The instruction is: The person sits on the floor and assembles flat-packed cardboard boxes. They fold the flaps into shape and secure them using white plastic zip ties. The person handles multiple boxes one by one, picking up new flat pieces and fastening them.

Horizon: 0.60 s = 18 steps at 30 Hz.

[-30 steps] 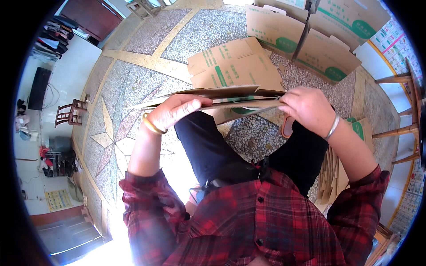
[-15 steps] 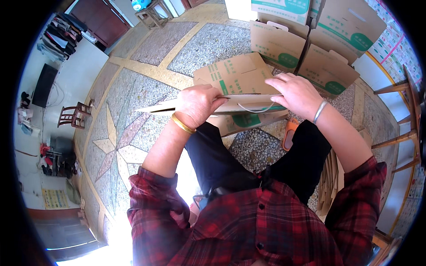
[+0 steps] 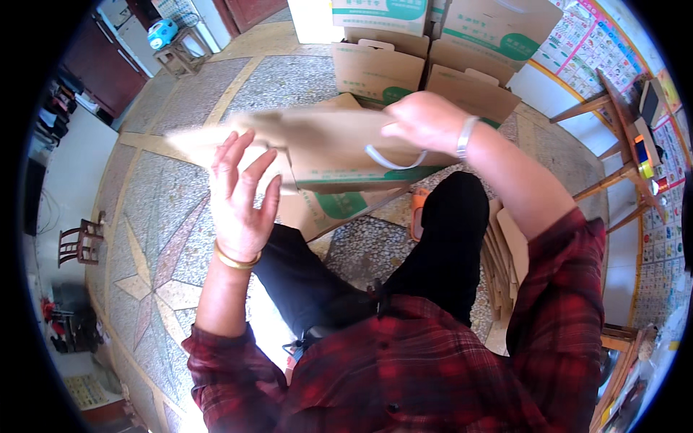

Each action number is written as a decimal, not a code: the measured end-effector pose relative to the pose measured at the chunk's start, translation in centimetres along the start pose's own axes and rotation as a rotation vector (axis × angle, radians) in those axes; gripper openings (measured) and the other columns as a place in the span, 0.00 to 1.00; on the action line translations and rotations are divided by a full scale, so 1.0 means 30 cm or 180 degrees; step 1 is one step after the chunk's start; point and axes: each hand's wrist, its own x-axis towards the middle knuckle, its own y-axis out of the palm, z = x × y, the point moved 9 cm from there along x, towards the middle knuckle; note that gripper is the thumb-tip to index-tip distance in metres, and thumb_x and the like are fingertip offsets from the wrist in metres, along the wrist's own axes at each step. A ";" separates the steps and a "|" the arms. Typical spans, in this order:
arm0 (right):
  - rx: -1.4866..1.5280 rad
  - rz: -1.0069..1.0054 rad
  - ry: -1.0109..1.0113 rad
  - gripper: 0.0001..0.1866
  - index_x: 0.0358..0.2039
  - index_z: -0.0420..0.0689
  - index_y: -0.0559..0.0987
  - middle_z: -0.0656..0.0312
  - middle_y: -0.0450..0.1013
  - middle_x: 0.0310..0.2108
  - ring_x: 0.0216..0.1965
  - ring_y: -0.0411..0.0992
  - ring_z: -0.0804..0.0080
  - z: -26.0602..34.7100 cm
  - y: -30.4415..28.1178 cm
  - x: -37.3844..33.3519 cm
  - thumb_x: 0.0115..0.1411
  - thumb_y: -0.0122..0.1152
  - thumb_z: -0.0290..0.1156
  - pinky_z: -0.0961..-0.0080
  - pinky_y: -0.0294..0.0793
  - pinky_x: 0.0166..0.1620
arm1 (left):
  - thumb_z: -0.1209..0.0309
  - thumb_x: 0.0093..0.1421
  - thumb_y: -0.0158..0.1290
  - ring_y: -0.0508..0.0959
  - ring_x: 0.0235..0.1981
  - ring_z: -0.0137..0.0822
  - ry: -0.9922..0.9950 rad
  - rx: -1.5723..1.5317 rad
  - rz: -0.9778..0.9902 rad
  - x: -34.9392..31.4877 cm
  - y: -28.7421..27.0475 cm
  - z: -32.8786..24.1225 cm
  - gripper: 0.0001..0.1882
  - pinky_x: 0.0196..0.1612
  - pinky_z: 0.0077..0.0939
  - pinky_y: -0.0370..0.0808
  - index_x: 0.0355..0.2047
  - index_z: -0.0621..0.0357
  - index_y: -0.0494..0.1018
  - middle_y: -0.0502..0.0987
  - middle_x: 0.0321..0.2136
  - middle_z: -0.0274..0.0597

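A flattened brown cardboard box (image 3: 339,148) with green print and a white plastic carry handle (image 3: 390,160) is held up in front of me, blurred by motion. My right hand (image 3: 426,119), with a bracelet at the wrist, grips the box at its upper right. My left hand (image 3: 242,195), wearing a gold bangle, is spread with its palm facing me, close to the box's left flap; whether it touches is unclear. Another flat box (image 3: 325,209) lies on the floor beneath.
Several assembled brown boxes (image 3: 375,68) stand stacked at the top. A pile of flat cardboard sheets (image 3: 502,245) leans by my right leg. A wooden stool (image 3: 184,50) with a blue object is at upper left, a chair (image 3: 79,242) at left, a wooden table (image 3: 621,123) at right.
The box has been raised and swung towards me. My left hand let go of it and opened, moving down to the left. My right hand moved up with the box.
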 end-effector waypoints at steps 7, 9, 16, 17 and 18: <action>0.0924 -0.1270 0.1420 0.17 0.33 0.35 0.74 0.57 0.73 0.27 0.28 0.69 0.76 -0.354 -0.356 -0.591 0.54 0.57 0.39 0.78 0.67 0.32 | 0.81 0.48 0.51 0.65 0.51 0.47 -0.0669 -0.0410 0.0350 -0.084 0.151 0.117 0.15 0.52 0.35 0.63 0.39 0.57 0.72 0.64 0.50 0.49; 0.0979 -0.1843 0.2059 0.17 0.35 0.35 0.75 0.61 0.74 0.29 0.30 0.69 0.81 -0.467 -0.374 -0.837 0.54 0.57 0.38 0.82 0.67 0.33 | 0.80 0.51 0.50 0.65 0.52 0.45 -0.1022 -0.0865 0.0397 -0.128 0.225 0.167 0.14 0.54 0.35 0.61 0.39 0.59 0.72 0.64 0.51 0.48; 0.1873 -0.4095 0.2765 0.18 0.40 0.33 0.72 0.59 0.72 0.37 0.36 0.69 0.75 -0.548 -0.151 -1.481 0.55 0.58 0.36 0.80 0.69 0.39 | 0.79 0.54 0.46 0.68 0.48 0.41 -0.1348 -0.1288 0.0949 -0.211 0.465 0.225 0.12 0.49 0.31 0.66 0.40 0.61 0.70 0.63 0.51 0.47; 0.2085 -0.4394 0.2790 0.19 0.42 0.33 0.71 0.58 0.71 0.39 0.37 0.69 0.74 -0.563 -0.084 -1.546 0.55 0.58 0.35 0.79 0.69 0.40 | 0.78 0.55 0.46 0.68 0.48 0.40 -0.1498 -0.1455 0.1019 -0.223 0.499 0.230 0.12 0.48 0.30 0.67 0.40 0.61 0.70 0.63 0.51 0.47; 0.2295 -0.4693 0.2801 0.20 0.43 0.32 0.70 0.57 0.70 0.41 0.39 0.69 0.73 -0.576 -0.014 -1.604 0.55 0.57 0.35 0.79 0.69 0.40 | 0.78 0.55 0.46 0.68 0.48 0.39 -0.1655 -0.1618 0.1087 -0.236 0.528 0.231 0.11 0.46 0.29 0.68 0.40 0.62 0.70 0.63 0.51 0.46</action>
